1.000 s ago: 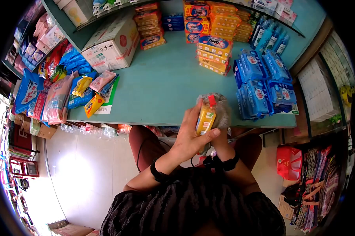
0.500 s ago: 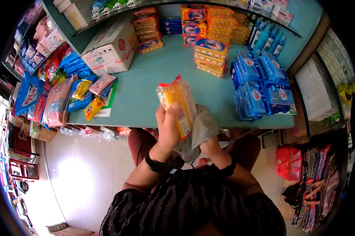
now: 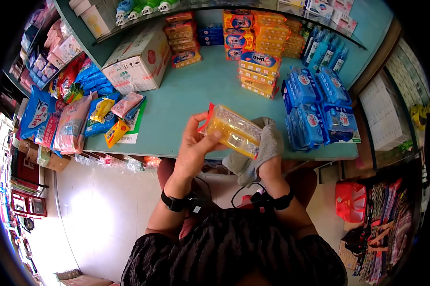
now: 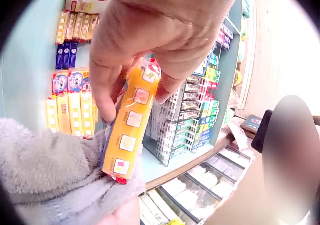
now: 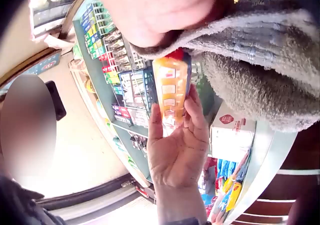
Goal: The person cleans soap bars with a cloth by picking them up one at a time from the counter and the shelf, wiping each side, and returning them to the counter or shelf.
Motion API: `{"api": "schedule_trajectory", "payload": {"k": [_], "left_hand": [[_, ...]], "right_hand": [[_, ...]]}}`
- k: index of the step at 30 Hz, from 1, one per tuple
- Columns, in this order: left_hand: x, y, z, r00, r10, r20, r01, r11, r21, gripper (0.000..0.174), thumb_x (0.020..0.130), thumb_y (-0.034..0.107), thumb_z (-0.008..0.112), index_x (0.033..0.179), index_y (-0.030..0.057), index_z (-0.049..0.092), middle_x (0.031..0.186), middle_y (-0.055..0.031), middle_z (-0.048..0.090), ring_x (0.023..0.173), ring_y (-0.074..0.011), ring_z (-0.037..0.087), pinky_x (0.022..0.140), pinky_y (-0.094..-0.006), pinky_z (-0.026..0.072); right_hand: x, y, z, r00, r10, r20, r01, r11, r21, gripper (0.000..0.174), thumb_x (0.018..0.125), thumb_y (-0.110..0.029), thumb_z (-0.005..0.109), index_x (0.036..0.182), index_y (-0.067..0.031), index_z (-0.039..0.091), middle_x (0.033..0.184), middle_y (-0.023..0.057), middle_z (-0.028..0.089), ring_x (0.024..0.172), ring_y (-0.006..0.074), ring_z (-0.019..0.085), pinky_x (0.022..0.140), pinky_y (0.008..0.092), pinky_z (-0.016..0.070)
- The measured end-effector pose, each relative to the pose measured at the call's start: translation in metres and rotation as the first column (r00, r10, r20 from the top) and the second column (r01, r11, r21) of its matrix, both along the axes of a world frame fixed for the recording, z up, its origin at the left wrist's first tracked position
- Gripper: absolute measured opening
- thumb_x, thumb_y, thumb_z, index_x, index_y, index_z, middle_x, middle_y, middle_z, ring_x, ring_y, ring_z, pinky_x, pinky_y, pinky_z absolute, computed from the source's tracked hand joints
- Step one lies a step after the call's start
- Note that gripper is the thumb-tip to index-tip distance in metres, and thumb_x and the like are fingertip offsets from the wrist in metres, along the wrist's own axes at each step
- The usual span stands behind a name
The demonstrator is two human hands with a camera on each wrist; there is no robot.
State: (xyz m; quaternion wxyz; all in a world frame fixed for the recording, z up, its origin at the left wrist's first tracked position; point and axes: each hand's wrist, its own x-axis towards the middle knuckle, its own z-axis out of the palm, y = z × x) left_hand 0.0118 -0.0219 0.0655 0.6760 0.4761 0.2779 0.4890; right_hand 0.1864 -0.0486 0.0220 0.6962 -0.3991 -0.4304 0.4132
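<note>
My left hand (image 3: 196, 143) grips a yellow-orange packet with red ends (image 3: 231, 129), holding it crosswise above the front of the teal counter (image 3: 196, 90). The same packet (image 4: 131, 125) shows edge-on between the left thumb and fingers, and again as the packet (image 5: 171, 89) in the right wrist view. My right hand (image 3: 267, 159) holds a grey cloth (image 3: 265, 145) against the packet's right end. The cloth (image 5: 260, 59) drapes over that hand and hides most of its fingers.
Stacks of orange and blue soap boxes (image 3: 258, 62) stand at the counter's back. Blue packets (image 3: 315, 105) are piled on the right. A white carton (image 3: 134, 59) and loose snack bags (image 3: 105, 112) lie to the left. A red basket (image 3: 350, 198) sits on the floor at right.
The left hand has turned the packet from upright to crosswise and raised it. The cloth in the right hand moved from behind the packet to its right end.
</note>
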Motion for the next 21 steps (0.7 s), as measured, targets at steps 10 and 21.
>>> {"api": "schedule_trajectory", "payload": {"k": [10, 21], "left_hand": [[0.029, -0.019, -0.027, 0.932, -0.014, 0.362, 0.097, 0.972, -0.213, 0.050, 0.093, 0.014, 0.046, 0.137, 0.0125, 0.024, 0.125, -0.0124, 0.048, 0.103, -0.0242, 0.058, 0.084, -0.0365, 0.0522], [0.020, -0.012, -0.039, 0.896, -0.017, 0.445, 0.198, 0.910, -0.364, 0.053, 0.094, 0.028, 0.045, 0.140, 0.0149, 0.022, 0.130, -0.0094, 0.044, 0.100, -0.0217, 0.059, 0.083, -0.0327, 0.0530]], "right_hand": [[0.007, -0.001, -0.032, 0.954, 0.042, -0.298, -0.030, 0.999, 0.045, 0.034, 0.095, -0.027, 0.044, 0.119, -0.0024, 0.044, 0.113, 0.0076, 0.050, 0.103, 0.0147, 0.051, 0.089, 0.0305, 0.0433], [0.019, 0.015, -0.008, 0.996, 0.081, 0.023, -0.083, 0.993, 0.085, 0.041, 0.091, -0.029, 0.051, 0.120, -0.0005, 0.044, 0.115, 0.0090, 0.051, 0.106, 0.0163, 0.050, 0.093, 0.0320, 0.0411]]}}
